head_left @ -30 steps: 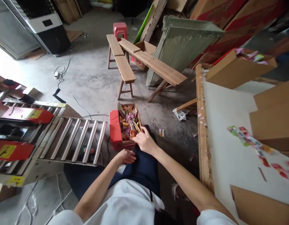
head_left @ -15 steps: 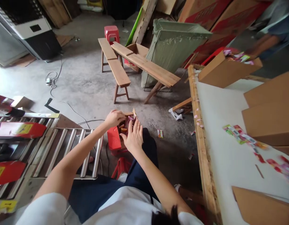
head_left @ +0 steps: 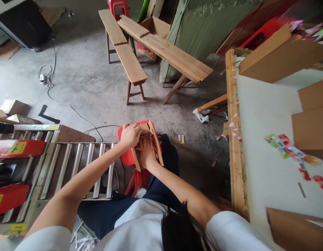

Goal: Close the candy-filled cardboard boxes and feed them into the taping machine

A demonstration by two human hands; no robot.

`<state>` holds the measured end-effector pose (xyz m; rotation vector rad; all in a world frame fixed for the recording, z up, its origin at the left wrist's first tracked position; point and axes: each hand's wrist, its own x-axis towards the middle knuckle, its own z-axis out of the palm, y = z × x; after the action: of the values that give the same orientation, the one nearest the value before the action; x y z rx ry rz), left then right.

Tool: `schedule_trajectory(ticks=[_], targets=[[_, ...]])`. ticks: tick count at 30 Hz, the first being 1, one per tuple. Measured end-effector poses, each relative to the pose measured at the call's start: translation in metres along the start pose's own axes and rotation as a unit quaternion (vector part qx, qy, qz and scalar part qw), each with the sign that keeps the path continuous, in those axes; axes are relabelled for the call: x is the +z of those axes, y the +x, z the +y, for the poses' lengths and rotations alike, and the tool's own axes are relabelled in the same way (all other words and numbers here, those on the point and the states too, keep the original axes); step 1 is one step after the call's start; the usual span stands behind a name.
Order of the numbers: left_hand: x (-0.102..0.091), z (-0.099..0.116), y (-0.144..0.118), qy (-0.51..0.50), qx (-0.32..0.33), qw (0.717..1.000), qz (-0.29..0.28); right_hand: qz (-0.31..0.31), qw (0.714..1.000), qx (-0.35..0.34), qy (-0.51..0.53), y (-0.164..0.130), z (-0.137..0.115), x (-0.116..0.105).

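A small cardboard box (head_left: 158, 148) stands on a red plastic stool (head_left: 125, 158) in front of my knees. My left hand (head_left: 130, 135) lies over the box's far left flap and presses it down. My right hand (head_left: 146, 152) rests flat on top of the box, fingers together, covering its contents. The colourful packets inside are hidden under both hands. The right flap of the box stands up beside my right hand.
A steel roller conveyor (head_left: 72, 167) with red guards runs on my left. A white table (head_left: 266, 146) with a wooden edge stands on my right, bearing cardboard boxes (head_left: 279, 52) and loose packets (head_left: 289, 151). Wooden benches (head_left: 130, 59) and a cable (head_left: 62, 101) lie ahead.
The box of packets was open with only my right hand at it. My left hand came up from my lap, and both hands now press flat on the box's top.
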<state>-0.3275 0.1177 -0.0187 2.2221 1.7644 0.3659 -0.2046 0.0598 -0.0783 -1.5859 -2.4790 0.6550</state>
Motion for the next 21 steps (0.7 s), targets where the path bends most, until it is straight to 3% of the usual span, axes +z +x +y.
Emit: schedule_trajectory(ticks=[4, 7, 12, 16, 21], targets=[[0.034, 0.015, 0.015, -0.029, -0.03, 0.997, 0.059, 0.001, 0.998, 0.011, 0.057, 0.012, 0.013, 0.004], [0.047, 0.013, 0.021, -0.048, -0.03, 0.996, 0.065, 0.017, 0.997, -0.012, 0.069, 0.011, 0.022, -0.005], [0.049, 0.009, 0.015, -0.032, -0.022, 0.997, 0.069, 0.07, 0.983, -0.071, 0.155, -0.01, 0.024, -0.022], [0.053, 0.01, 0.013, -0.037, -0.03, 0.994, 0.093, 0.145, 0.974, -0.022, 0.174, -0.018, 0.017, -0.029], [0.046, 0.002, 0.015, -0.178, -0.106, 0.962, 0.18, 0.072, 0.982, 0.056, 0.162, 0.004, 0.009, -0.036]])
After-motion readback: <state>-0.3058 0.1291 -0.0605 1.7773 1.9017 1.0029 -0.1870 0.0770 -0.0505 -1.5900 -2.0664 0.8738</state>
